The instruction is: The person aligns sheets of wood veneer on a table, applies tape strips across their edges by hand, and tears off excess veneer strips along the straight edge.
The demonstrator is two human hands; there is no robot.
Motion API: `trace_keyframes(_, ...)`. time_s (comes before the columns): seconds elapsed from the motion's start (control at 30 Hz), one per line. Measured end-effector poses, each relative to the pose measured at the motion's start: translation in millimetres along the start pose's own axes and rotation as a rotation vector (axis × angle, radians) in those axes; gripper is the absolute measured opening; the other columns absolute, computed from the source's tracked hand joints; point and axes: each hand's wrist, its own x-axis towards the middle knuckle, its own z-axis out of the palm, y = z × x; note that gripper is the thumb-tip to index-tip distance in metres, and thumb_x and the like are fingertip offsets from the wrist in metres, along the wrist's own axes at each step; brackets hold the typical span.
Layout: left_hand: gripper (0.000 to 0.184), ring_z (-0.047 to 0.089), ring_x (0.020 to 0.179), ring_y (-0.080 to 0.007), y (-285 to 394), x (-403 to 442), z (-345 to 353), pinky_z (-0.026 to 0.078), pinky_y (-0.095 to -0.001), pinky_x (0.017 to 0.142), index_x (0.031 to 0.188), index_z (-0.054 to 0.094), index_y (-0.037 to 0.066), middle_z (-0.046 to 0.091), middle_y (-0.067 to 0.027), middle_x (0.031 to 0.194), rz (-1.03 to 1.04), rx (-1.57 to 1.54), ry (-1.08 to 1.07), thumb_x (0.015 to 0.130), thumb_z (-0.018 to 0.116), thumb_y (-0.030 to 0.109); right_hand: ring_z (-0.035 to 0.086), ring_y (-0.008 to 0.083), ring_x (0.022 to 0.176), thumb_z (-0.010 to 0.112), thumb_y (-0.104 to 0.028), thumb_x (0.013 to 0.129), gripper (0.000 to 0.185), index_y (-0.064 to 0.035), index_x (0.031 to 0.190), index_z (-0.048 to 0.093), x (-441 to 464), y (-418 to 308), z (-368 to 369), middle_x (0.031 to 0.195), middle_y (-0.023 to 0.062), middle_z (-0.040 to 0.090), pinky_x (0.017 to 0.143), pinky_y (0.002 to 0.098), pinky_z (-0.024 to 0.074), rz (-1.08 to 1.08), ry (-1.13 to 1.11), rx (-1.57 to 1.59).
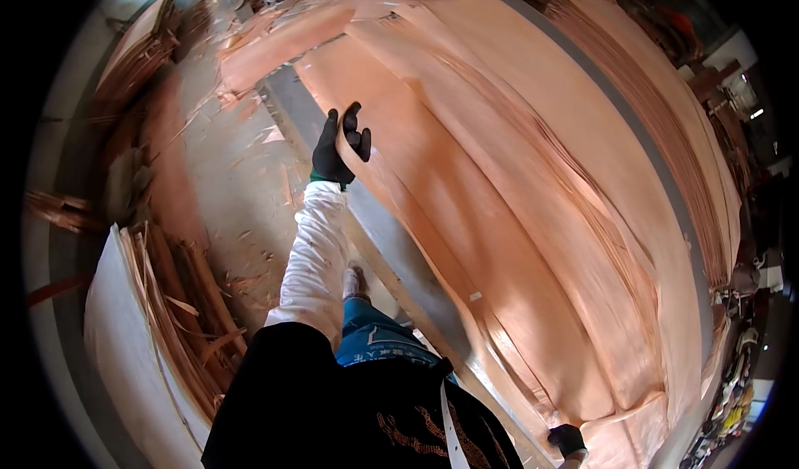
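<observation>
My left hand [334, 154], in a black glove with a green cuff, is at the near long edge of a thin orange-brown wood veneer sheet [441, 186]. The edge runs between the thumb and the curled fingers. Down at the lower right, my right hand [568, 440], also black-gloved, grips the same sheet near its other end; its fingers are partly hidden. Between the two hands the sheet's edge curves up off the grey tabletop [391, 248]. Further veneer sheets [533, 128] lie overlapping beyond it, wavy along their edges.
A thick veneer stack [666, 128] lies past a grey strip on the right. At the lower left stand a pale board [137, 336] and upright veneer pieces [208, 294]. Scraps litter the concrete floor [237, 169]. Another stack [137, 49] leans at the upper left.
</observation>
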Motion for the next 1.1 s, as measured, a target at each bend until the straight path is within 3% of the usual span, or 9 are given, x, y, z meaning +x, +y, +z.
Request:
trace_keyframes(0.27, 0.046, 0.059, 0.103, -0.0202, 130, 52, -40, 0.045, -0.0447, 0.100, 0.136, 0.047, 0.010, 0.060, -0.0049, 0.117, 0.136, 0.249, 0.098, 0.094, 0.060, 0.021, 0.068, 0.0286, 0.071, 0.072, -0.020, 0.069, 0.010, -0.0112, 0.073, 0.075, 28, -26, 0, 0.074, 0.0095, 0.070, 0.068, 0.0420, 0.0542, -0.199, -0.082, -0.610)
trace_keyframes(0.43, 0.044, 0.058, 0.113, -0.0297, 214, 129, -149, 0.047, -0.0449, 0.098, 0.136, 0.048, 0.005, 0.058, -0.0123, 0.129, -0.028, 0.391, 0.232, 0.095, 0.057, 0.020, 0.066, 0.0332, 0.074, 0.073, -0.027, 0.075, 0.016, -0.0116, 0.071, 0.069, 29, -75, 19, 0.076, 0.0123, 0.068, 0.066, 0.0453, 0.0528, 0.157, 0.376, -0.394)
trace_keyframes(0.57, 0.037, 0.063, 0.106, -0.0237, 229, 174, -147, 0.052, -0.0399, 0.090, 0.126, 0.060, 0.005, 0.066, -0.0087, 0.117, -0.127, 0.876, 0.506, 0.092, 0.063, 0.019, 0.068, 0.0332, 0.078, 0.070, -0.023, 0.077, 0.011, -0.0126, 0.076, 0.065, 33, -157, 7, 0.078, 0.0113, 0.069, 0.067, 0.0435, 0.0547, 0.527, 0.433, -0.390)
trace_keyframes(0.7, 0.041, 0.067, 0.083, -0.0188, 232, 225, -228, 0.052, -0.0354, 0.073, 0.106, 0.069, 0.005, 0.071, -0.0074, 0.094, 0.103, 1.640, 0.335, 0.081, 0.077, 0.037, 0.069, 0.0321, 0.078, 0.067, -0.020, 0.079, 0.006, -0.0139, 0.079, 0.066, 35, -186, 2, 0.079, 0.0104, 0.069, 0.068, 0.0434, 0.0556, 0.580, 0.524, -0.427)
trace_keyframes(0.83, 0.048, 0.067, 0.077, -0.0204, 218, 233, -235, 0.052, -0.0362, 0.072, 0.104, 0.071, 0.007, 0.072, -0.0091, 0.087, -0.077, 1.945, 0.479, 0.079, 0.075, 0.048, 0.068, 0.0305, 0.081, 0.066, -0.022, 0.081, 0.009, -0.0133, 0.082, 0.067, 50, -183, -1, 0.084, 0.0101, 0.069, 0.069, 0.0427, 0.0549, 0.551, 0.333, -0.531)
trace_keyframes(0.87, 0.046, 0.067, 0.075, -0.0200, 213, 231, -238, 0.052, -0.0359, 0.071, 0.102, 0.071, 0.006, 0.072, -0.0078, 0.084, 0.245, 1.933, 0.366, 0.080, 0.074, 0.047, 0.068, 0.0302, 0.082, 0.065, -0.022, 0.082, 0.009, -0.0132, 0.083, 0.067, 55, -179, -2, 0.086, 0.0100, 0.069, 0.069, 0.0426, 0.0547, 0.543, 0.286, -0.556)
trace_keyframes(0.93, 0.042, 0.068, 0.075, -0.0189, 219, 215, -254, 0.052, -0.0355, 0.070, 0.100, 0.072, 0.006, 0.072, -0.0060, 0.083, 0.282, 1.869, 0.328, 0.082, 0.074, 0.044, 0.067, 0.0298, 0.086, 0.060, -0.023, 0.086, 0.013, -0.0119, 0.085, 0.067, 56, -170, -6, 0.089, 0.0114, 0.068, 0.071, 0.0427, 0.0541, 0.412, 0.261, -0.638)
trace_keyframes(1.03, 0.036, 0.068, 0.081, -0.0188, 260, 251, -352, 0.054, -0.0357, 0.073, 0.105, 0.070, 0.007, 0.072, -0.0040, 0.090, -0.128, 1.730, 0.340, 0.085, 0.073, 0.036, 0.068, 0.0272, 0.087, 0.054, -0.016, 0.087, 0.014, -0.0161, 0.089, 0.067, 72, -185, -23, 0.088, 0.0084, 0.070, 0.074, 0.0399, 0.0544, 0.514, 0.434, -0.476)
trace_keyframes(1.1, 0.035, 0.067, 0.086, -0.0208, 230, 227, -288, 0.056, -0.0382, 0.078, 0.112, 0.067, 0.009, 0.070, -0.0042, 0.100, 0.024, 1.022, 0.489, 0.087, 0.072, 0.033, 0.067, 0.0284, 0.088, 0.052, -0.016, 0.087, 0.019, -0.0140, 0.093, 0.070, 71, -171, -26, 0.092, 0.0091, 0.071, 0.077, 0.0400, 0.0536, 0.475, 0.485, -0.392)
